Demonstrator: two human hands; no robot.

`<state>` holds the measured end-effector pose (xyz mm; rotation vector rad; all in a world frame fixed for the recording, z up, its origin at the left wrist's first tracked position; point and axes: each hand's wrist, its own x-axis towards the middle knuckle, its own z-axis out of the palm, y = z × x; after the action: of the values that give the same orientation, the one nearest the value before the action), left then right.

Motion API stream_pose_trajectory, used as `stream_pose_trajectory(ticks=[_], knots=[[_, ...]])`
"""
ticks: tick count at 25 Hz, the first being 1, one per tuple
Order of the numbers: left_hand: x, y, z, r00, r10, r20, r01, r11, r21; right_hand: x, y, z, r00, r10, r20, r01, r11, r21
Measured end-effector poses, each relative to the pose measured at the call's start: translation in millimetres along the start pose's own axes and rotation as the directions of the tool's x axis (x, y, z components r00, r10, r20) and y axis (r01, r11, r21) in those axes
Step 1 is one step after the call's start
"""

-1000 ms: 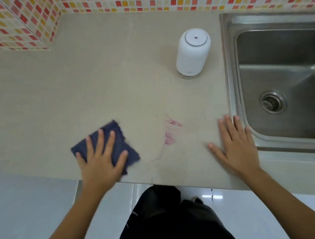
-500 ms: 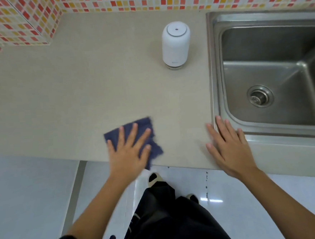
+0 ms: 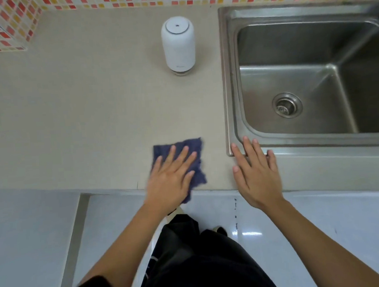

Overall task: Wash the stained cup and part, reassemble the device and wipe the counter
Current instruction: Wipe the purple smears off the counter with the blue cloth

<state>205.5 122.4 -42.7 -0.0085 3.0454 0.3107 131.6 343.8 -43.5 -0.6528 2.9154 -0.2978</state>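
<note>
Left hand (image 3: 173, 178): flat on the cloth (image 3: 193, 145), fingers straight and spread, pressing down.
Cloth: on the counter (image 3: 92, 116), right at the front. One corner hangs over the front edge.
Right hand (image 3: 257, 174): flat, fingers straight, holding nothing. Its fingertips touch the corner of the sink (image 3: 229, 84).
Feel: the cloth looks soft, light and floppy. A flat palm on its middle should slide it best. A pinch may bunch it up.
Edges: the drop is under the cloth's near corner. The sink is near on the right.
Room: lots of counter to the left and toward the wall. The device (image 3: 178, 45) stands well back.
</note>
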Motion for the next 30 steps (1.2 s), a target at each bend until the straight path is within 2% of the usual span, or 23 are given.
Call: stream_pose_trajectory(ticks=[3,5,6,7,8,11,12,14,16,18,19,20,21,23,25,27,30], knots=[[-5.6,-77.3,-14.0,0.977,-0.182,-0.11,0.188,0.981,0.041,1.6,-3.4,1.4,1.0,0.009,-0.026,-0.009,1.0,-0.011],[31.4,-104.4,-23.9,0.892,-0.438,-0.113,0.437,0.899,-0.036,2.2,-2.3,2.2,0.999,0.006,-0.037,-0.006,1.0,-0.015],[54.3,-100.0,-23.9,0.85,-0.509,-0.137,0.508,0.86,-0.049,1.8,-1.7,2.8,0.999,0.003,-0.04,-0.004,1.0,-0.016],[72.2,-80.2,-21.1,0.845,-0.512,-0.152,0.511,0.858,-0.051,1.6,-1.4,3.5,0.999,0.0,-0.038,-0.001,1.0,-0.017],[83.3,-51.6,-14.4,0.876,-0.455,-0.163,0.452,0.89,-0.055,1.5,-1.2,3.6,0.999,-0.003,-0.037,0.002,1.0,-0.013],[49.0,34.9,9.3,0.979,-0.09,-0.184,0.093,0.996,0.009,-0.6,1.8,-1.7,0.999,-0.037,-0.023,0.038,0.998,0.043],[22.8,45.1,12.3,0.992,-0.001,-0.129,0.002,1.0,0.015,-2.9,7.9,-4.7,0.999,-0.043,-0.014,0.044,0.997,0.068],[-19.3,23.8,9.2,0.996,0.068,-0.053,-0.068,0.998,-0.012,-13.0,34.8,-14.0,0.999,-0.007,-0.033,0.01,0.995,0.102],[-29.8,-21.5,1.7,0.993,-0.057,-0.105,0.056,0.998,-0.013,-23.7,78.4,-23.9,0.988,0.112,-0.11,-0.102,0.99,0.093],[-13.2,-47.1,-7.4,0.947,-0.299,-0.12,0.291,0.953,-0.08,-28.0,124.1,-33.1,0.958,0.251,-0.136,-0.242,0.967,0.081],[-1.9,-39.5,-8.9,0.914,-0.379,-0.144,0.366,0.924,-0.111,-27.3,141.5,-35.3,0.947,0.292,-0.132,-0.284,0.956,0.072],[4.4,-20.1,-5.3,0.907,-0.379,-0.181,0.363,0.925,-0.116,-25.4,151.9,-35.1,0.943,0.306,-0.131,-0.3,0.952,0.059],[4.8,8.3,0.9,0.93,-0.304,-0.205,0.288,0.952,-0.108,-23.9,156.1,-33.1,0.941,0.31,-0.139,-0.307,0.951,0.044],[-8.6,76.8,22.7,0.976,-0.028,-0.217,0.01,0.997,-0.082,-21.9,160.3,-28.9,0.938,0.308,-0.161,-0.307,0.951,0.029],[-3.7,131.6,39.4,0.963,0.162,-0.213,-0.185,0.978,-0.092,-22.2,160.3,-26.7,0.941,0.302,-0.156,-0.301,0.953,0.031],[29.0,171.1,45.9,0.946,0.251,-0.207,-0.274,0.958,-0.088,-24.0,162.5,-26.4,0.942,0.302,-0.147,-0.3,0.953,0.033],[62.2,191.3,39.9,0.937,0.342,-0.067,-0.344,0.939,-0.019,-21.8,166.3,-27.6,0.945,0.295,-0.142,-0.291,0.956,0.05]])
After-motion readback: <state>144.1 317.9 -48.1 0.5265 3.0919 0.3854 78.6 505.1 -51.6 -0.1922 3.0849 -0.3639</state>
